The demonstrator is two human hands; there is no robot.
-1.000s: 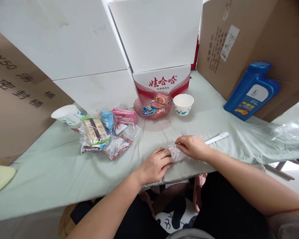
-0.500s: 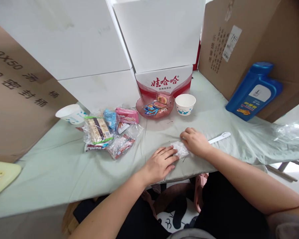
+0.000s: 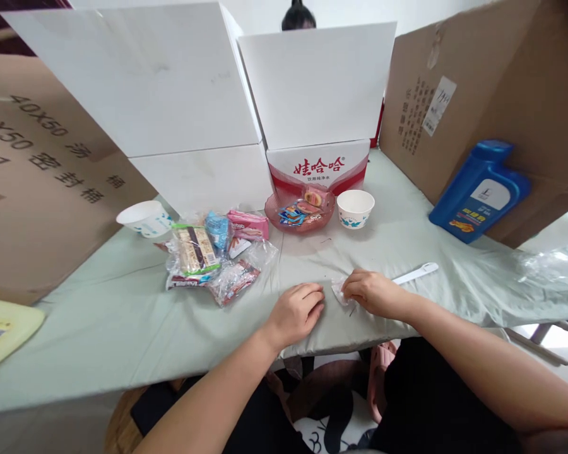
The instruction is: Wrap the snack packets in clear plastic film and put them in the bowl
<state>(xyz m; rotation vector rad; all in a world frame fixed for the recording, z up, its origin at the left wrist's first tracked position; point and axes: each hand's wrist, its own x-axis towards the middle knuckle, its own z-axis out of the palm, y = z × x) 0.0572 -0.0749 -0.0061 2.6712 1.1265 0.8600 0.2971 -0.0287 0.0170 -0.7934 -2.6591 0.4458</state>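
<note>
My right hand (image 3: 376,294) is closed on a crumpled clear plastic wrapper (image 3: 339,291) near the table's front edge. Part of the wrapper sticks out to the left of its fingers. My left hand (image 3: 297,314) rests on the tablecloth a short way left of the wrapper, palm down, fingers loosely curved and holding nothing visible. Behind the right hand lies a long white plastic handle-like piece (image 3: 416,273), its near end hidden by that hand. A small dark thread-like bit lies just below the wrapper.
Packaged snacks (image 3: 196,249) lie heaped on the left beside a tipped paper cup (image 3: 146,219). A pink glass bowl (image 3: 277,222) of packets and an upright paper cup (image 3: 355,209) stand behind. A blue bottle (image 3: 480,192) and cardboard boxes (image 3: 421,82) border the right. A person's head shows beyond.
My left hand has come off the wrapper and sits slightly to its left. My right hand has gathered the wrapper, which looks smaller and more bunched. The view has tilted up.
</note>
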